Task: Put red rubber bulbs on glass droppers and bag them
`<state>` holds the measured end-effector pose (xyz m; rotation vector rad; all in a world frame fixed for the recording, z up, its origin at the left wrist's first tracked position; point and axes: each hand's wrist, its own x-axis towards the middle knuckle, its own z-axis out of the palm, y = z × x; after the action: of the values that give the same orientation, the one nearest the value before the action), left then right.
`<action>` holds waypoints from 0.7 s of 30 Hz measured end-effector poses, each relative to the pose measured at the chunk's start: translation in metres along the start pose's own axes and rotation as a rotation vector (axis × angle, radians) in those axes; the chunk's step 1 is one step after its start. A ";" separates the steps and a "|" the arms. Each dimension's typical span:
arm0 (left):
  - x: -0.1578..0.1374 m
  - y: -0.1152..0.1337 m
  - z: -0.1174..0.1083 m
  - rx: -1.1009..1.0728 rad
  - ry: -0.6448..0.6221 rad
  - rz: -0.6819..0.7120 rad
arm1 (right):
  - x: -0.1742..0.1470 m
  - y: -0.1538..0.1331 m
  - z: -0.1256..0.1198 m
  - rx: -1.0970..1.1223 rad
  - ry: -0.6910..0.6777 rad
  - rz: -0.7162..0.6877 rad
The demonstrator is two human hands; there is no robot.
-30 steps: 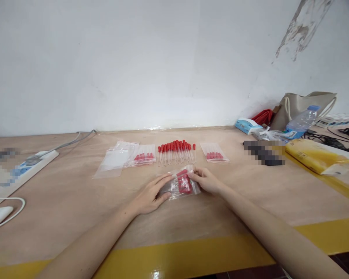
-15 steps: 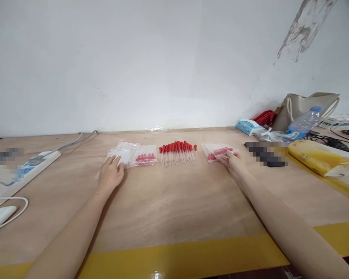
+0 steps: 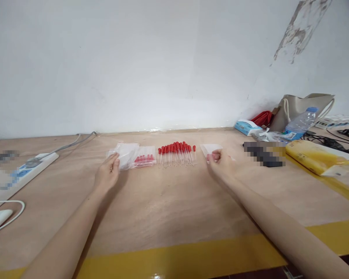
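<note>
A row of droppers (image 3: 177,152) with red bulbs and slender clear stems lies mid-table. Left of it are a zip bag (image 3: 144,155) showing red bulbs and several clear zip bags (image 3: 126,153), overlapping. My left hand (image 3: 107,172) is at the left edge of these clear bags, fingers and thumb closed on a bag's edge. To the right of the droppers, my right hand (image 3: 219,162) has curled fingers on a zip bag (image 3: 207,148). The hand covers most of that bag and its contents.
At left lie a white power strip (image 3: 43,162) and a white cable. On the right are a dark blurred object (image 3: 264,157), a yellow packet (image 3: 317,157), a blue box (image 3: 247,127), a plastic bottle (image 3: 302,120), a grey bag (image 3: 304,104) and black cables (image 3: 325,142).
My right hand has moved left over the bag, its fingers now curled. My left hand has drawn slightly left and turned onto its side at the clear bags. The view has shifted a little.
</note>
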<state>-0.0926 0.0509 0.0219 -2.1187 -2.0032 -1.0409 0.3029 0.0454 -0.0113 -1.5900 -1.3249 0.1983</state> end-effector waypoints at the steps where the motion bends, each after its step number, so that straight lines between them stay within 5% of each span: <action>1: -0.004 0.013 -0.003 -0.093 -0.042 0.128 | 0.001 -0.005 0.006 -0.044 -0.068 -0.031; 5: -0.032 0.065 -0.003 -0.227 -0.309 0.496 | 0.014 -0.027 0.028 -0.289 -0.249 -0.027; 10: -0.065 0.089 0.016 -0.134 -0.659 0.668 | 0.041 -0.045 0.054 -0.420 -0.331 0.190; 17: -0.068 0.087 0.023 -0.076 -0.697 0.696 | 0.060 -0.036 0.077 -0.399 -0.352 0.275; 21: -0.068 0.088 0.021 -0.064 -0.705 0.694 | 0.060 -0.041 0.068 -0.327 -0.315 0.231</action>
<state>-0.0002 -0.0127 0.0078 -3.1461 -1.1439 -0.2585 0.2544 0.1286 0.0148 -2.0556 -1.4649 0.4033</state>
